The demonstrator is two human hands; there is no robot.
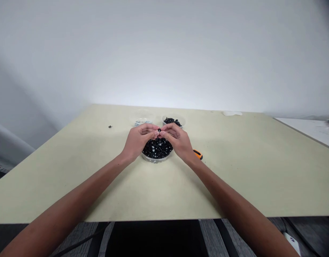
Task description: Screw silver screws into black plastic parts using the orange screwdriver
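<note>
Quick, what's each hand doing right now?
Left hand: fingers closed on a small black part.
Right hand: fingers closed on the same part, above the front bowl.

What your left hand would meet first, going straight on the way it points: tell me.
The small black piece that it seems to touch already, then the right hand; exact depth is unclear.

one head-worn view, facing forward and down.

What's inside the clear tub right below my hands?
The tub holds a heap of glossy black pieces, with a few silvery ones among them. The heap covers whatever lies deeper, and your hands hide the tub's far edge.
</note>
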